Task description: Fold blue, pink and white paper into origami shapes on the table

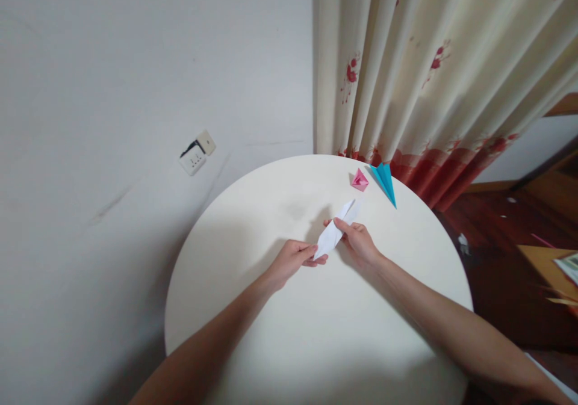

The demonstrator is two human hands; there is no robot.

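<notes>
our left hand (292, 259) pinches the near end of a folded white paper (336, 228), its grip closed on it; our right hand (359, 241) clasps the paper's middle. the paper slants just above the round white surface (316, 333). near the far rim lie a pink paper piece (360, 180) and a blue paper dart (385, 180), just beside each other.

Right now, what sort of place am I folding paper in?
Probably a room in a home: a round white table stands against a plain wall with a power socket, beside a floral curtain and a wooden floor.
</notes>
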